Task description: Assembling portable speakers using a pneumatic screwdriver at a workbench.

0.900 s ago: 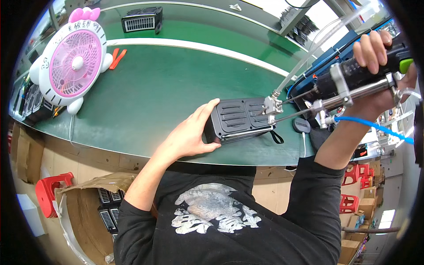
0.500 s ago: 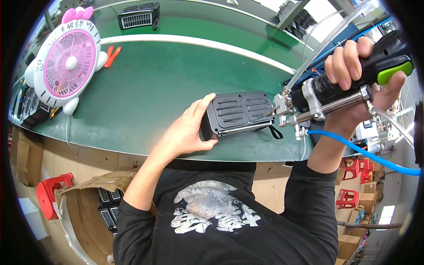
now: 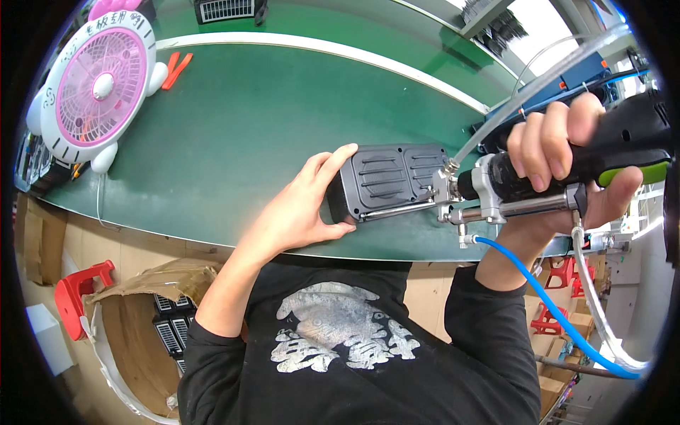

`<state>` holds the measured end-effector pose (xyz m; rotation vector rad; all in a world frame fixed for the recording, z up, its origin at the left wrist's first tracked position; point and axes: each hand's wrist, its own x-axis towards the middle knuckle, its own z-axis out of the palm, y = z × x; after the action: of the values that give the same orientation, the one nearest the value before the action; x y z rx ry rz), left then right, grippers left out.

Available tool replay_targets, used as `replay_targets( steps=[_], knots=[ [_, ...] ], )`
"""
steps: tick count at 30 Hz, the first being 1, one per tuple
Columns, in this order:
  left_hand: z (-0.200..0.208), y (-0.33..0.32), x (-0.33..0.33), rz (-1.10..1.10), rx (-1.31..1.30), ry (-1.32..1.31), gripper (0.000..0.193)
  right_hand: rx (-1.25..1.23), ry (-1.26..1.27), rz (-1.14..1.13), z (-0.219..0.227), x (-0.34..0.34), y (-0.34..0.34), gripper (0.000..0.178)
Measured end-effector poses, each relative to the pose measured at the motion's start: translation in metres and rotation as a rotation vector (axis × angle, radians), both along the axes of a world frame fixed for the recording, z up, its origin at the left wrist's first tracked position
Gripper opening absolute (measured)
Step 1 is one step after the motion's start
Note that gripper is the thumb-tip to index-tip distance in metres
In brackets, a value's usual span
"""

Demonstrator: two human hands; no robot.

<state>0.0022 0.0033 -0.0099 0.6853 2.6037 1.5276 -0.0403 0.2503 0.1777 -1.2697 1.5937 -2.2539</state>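
My left hand (image 3: pixel 301 209) grips the left end of a black ribbed plastic housing (image 3: pixel 386 178) lying near the front edge of the green table (image 3: pixel 248 134). In my right hand (image 3: pixel 567 170) I hold a black and green pneumatic screwdriver (image 3: pixel 567 173). Its metal nose touches the housing's right end. A blue air hose (image 3: pixel 538 290) and a clear tube (image 3: pixel 538 85) run from the tool.
A pink and white cat-shaped desk fan (image 3: pixel 95 88) stands at the far left of the table, with an orange tool (image 3: pixel 176 69) beside it. Another black grille part (image 3: pixel 227 10) lies at the back. A cardboard box (image 3: pixel 152 333) holding black parts and a red stool (image 3: pixel 78 294) stand on the floor.
The housing and both hands appear slightly lower and more to the centre. The screwdriver has tilted closer to level, its nose staying at the housing's right end.
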Motion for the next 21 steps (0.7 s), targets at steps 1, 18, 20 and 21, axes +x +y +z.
replay_targets(
  steps=[1, 18, 20, 21],
  knots=[
    [0.001, 0.000, 0.001, -0.007, 0.001, 0.003, 0.109, -0.006, 0.006, -0.002, -0.003, 0.001, 0.002, 0.059],
    [-0.017, 0.040, -0.012, -0.003, 0.141, 0.028, 0.120, 0.026, 0.087, 0.055, 0.111, -0.027, 0.034, 0.054],
    [-0.017, 0.044, -0.014, 0.014, 0.100, 0.014, 0.117, 0.037, 0.103, 0.091, 0.098, -0.037, 0.022, 0.055],
    [-0.018, 0.045, -0.014, 0.026, 0.082, 0.014, 0.115, 0.032, 0.107, 0.118, 0.090, -0.041, 0.015, 0.058]
  ],
)
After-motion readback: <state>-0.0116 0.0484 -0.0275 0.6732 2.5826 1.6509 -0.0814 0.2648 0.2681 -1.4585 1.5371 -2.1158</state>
